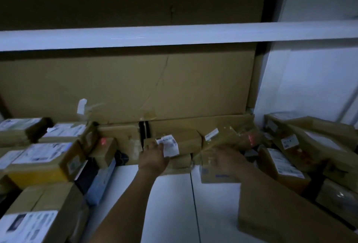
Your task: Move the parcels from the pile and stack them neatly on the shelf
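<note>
Forearms outstretched over shelf [170,200], left hand [153,158] fingers straight on labelled parcel [188,140], right hand [228,158] blurred, fingers' hold not discernible

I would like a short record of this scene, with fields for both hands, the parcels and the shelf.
Left hand: rests on the labelled parcel in the back row
Right hand: blurred, over a small parcel; grip unclear
Shelf: white, partly bare in the middle
Left stack: labelled parcels
Right stack: more parcels
</note>
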